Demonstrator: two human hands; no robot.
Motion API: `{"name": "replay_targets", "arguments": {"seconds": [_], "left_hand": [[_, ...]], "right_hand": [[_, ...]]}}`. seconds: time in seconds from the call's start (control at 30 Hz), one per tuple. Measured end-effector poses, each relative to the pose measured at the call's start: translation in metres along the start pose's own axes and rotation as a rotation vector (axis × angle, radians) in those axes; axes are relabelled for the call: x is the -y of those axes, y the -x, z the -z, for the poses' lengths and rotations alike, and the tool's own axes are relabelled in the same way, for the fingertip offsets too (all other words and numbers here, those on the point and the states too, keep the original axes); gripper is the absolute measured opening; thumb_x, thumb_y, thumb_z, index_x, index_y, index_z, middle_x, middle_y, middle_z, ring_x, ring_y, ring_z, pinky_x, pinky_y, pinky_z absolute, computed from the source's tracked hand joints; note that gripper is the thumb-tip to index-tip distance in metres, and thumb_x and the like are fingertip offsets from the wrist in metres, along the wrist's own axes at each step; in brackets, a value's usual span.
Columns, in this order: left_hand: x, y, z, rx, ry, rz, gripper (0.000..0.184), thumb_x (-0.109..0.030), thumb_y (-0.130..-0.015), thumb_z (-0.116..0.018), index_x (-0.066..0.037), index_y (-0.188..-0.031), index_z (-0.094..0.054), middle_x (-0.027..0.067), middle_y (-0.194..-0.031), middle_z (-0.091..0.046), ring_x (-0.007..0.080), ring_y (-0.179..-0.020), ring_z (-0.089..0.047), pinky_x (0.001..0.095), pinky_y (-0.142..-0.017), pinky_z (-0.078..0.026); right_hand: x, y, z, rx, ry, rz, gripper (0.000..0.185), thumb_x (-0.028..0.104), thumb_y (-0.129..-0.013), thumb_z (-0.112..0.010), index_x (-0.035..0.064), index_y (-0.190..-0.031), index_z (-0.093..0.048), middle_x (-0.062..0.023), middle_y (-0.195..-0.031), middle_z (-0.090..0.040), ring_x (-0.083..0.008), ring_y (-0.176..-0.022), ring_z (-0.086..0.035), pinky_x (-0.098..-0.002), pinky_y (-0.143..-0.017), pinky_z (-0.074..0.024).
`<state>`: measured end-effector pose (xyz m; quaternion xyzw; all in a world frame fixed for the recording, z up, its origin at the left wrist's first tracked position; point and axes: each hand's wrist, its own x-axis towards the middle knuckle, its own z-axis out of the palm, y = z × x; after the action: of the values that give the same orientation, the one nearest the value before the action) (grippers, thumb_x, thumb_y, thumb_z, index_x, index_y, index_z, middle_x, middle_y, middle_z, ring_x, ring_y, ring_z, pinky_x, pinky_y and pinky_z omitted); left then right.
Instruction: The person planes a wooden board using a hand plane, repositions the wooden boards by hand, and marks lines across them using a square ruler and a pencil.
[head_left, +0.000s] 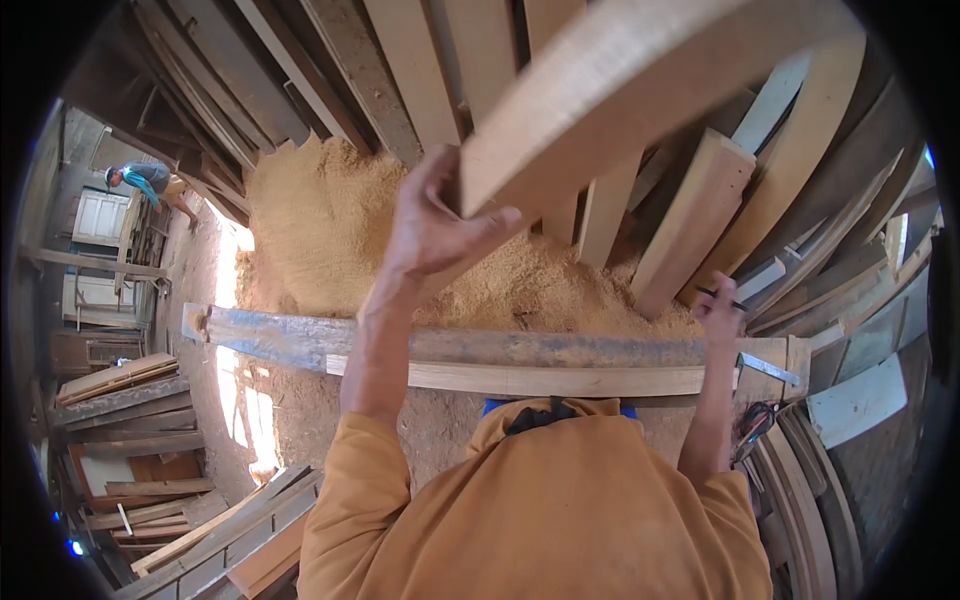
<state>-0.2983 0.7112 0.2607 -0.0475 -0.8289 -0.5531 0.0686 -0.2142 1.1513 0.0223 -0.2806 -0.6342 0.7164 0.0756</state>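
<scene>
My left hand is closed around the near end of a thick wooden beam, which is lifted and slants up out of view at the top. My right hand, off to the right, pinches a thin dark pencil or pen; its exact kind is hard to see. In front of my body a worn plank bench runs crosswise, with a paler sawn strip of wood along its near side. A metal rule or square lies at the bench's right end.
A sawdust heap spreads beyond the bench. Boards lean at the back and right. Stacked timber lies at left. Tangled cords are near my right side. Another person bends over far left.
</scene>
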Motion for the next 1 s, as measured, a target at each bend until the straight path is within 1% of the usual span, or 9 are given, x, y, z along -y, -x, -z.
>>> {"name": "replay_targets", "arguments": {"seconds": [0.1,0.23,0.33,0.47,0.5,0.63,0.73,0.83,1.0], "left_hand": [[-0.028,0.002,0.055,-0.093,0.205,-0.250,0.072,-0.030,-0.071,-0.099,-0.004,-0.125,-0.060,0.0131,-0.112,-0.072,0.0234,-0.101,-0.073,0.0391,-0.095,-0.062],[-0.007,0.038,0.100,-0.455,0.548,-0.362,0.062,-0.024,-0.081,-0.094,-0.006,-0.125,-0.056,0.0044,-0.108,-0.068,0.0147,-0.096,-0.067,0.0316,-0.085,-0.058],[0.005,0.064,0.111,-0.662,0.680,-0.316,0.068,-0.026,-0.086,-0.090,-0.004,-0.137,-0.051,0.0083,-0.119,-0.064,0.0194,-0.105,-0.064,0.0360,-0.089,-0.057],[0.059,0.098,0.112,-0.750,0.967,-0.148,0.074,-0.029,-0.090,-0.084,-0.006,-0.148,-0.043,0.0126,-0.136,-0.056,0.0270,-0.124,-0.058,0.0462,-0.100,-0.056],[0.074,0.107,0.109,-0.793,1.025,-0.100,0.073,-0.027,-0.091,-0.082,-0.006,-0.149,-0.043,0.0126,-0.138,-0.055,0.0276,-0.126,-0.058,0.0483,-0.102,-0.055],[0.136,0.144,0.092,-0.976,1.211,0.174,0.069,-0.022,-0.094,-0.077,-0.006,-0.150,-0.041,0.0129,-0.139,-0.056,0.0304,-0.127,-0.059,0.0544,-0.104,-0.054],[0.195,0.175,0.075,-1.043,1.301,0.333,0.065,-0.020,-0.094,-0.075,-0.005,-0.149,-0.043,0.0132,-0.136,-0.059,0.0312,-0.125,-0.061,0.0557,-0.105,-0.053],[0.235,0.201,0.058,-1.090,1.299,0.481,0.060,-0.018,-0.094,-0.075,-0.004,-0.146,-0.047,0.0139,-0.132,-0.063,0.0318,-0.122,-0.063,0.0552,-0.104,-0.054],[0.254,0.230,0.039,-1.163,1.261,0.702,0.055,-0.015,-0.092,-0.077,-0.001,-0.139,-0.053,0.0143,-0.127,-0.066,0.0316,-0.114,-0.067,0.0532,-0.100,-0.057]], "right_hand": [[0.013,0.026,-0.087,0.237,0.173,0.090,0.049,0.046,-0.109,-0.056,0.0027,-0.130,-0.064,-0.0069,-0.082,-0.069,-0.0106,-0.068,-0.063,-0.0272,-0.063,-0.0519],[0.046,0.065,-0.170,0.482,0.329,0.353,0.044,0.042,-0.106,-0.062,0.0023,-0.122,-0.070,-0.0072,-0.093,-0.073,-0.0165,-0.082,-0.069,-0.0316,-0.077,-0.0568],[0.074,0.092,-0.219,0.553,0.515,0.504,0.047,0.043,-0.101,-0.068,0.0030,-0.126,-0.069,-0.0116,-0.104,-0.074,-0.0261,-0.098,-0.070,-0.0393,-0.093,-0.0549],[0.086,0.112,-0.255,0.604,0.779,0.908,0.057,0.049,-0.096,-0.072,0.0060,-0.134,-0.065,-0.0172,-0.122,-0.071,-0.0368,-0.121,-0.062,-0.0489,-0.110,-0.0453],[0.090,0.118,-0.263,0.681,0.807,0.883,0.063,0.055,-0.095,-0.070,0.0074,-0.136,-0.063,-0.0169,-0.127,-0.069,-0.0368,-0.129,-0.057,-0.0508,-0.113,-0.0402],[0.086,0.135,-0.282,0.791,0.995,0.869,0.058,0.055,-0.095,-0.068,0.0072,-0.128,-0.066,-0.0177,-0.119,-0.071,-0.0391,-0.119,-0.061,-0.0514,-0.105,-0.0432],[0.070,0.141,-0.284,0.924,1.163,0.545,0.057,0.056,-0.095,-0.067,0.0073,-0.126,-0.067,-0.0176,-0.114,-0.071,-0.0391,-0.114,-0.062,-0.0532,-0.107,-0.0406],[0.028,0.135,-0.276,1.064,1.176,0.502,0.060,0.056,-0.092,-0.070,0.0077,-0.127,-0.067,-0.0176,-0.115,-0.070,-0.0400,-0.115,-0.061,-0.0547,-0.110,-0.0385],[0.015,0.182,-0.265,1.248,1.216,0.782,0.084,0.053,-0.085,-0.079,0.0046,-0.148,-0.050,-0.0236,-0.140,-0.058,-0.0418,-0.138,-0.047,-0.0564,-0.116,-0.0349]]}}
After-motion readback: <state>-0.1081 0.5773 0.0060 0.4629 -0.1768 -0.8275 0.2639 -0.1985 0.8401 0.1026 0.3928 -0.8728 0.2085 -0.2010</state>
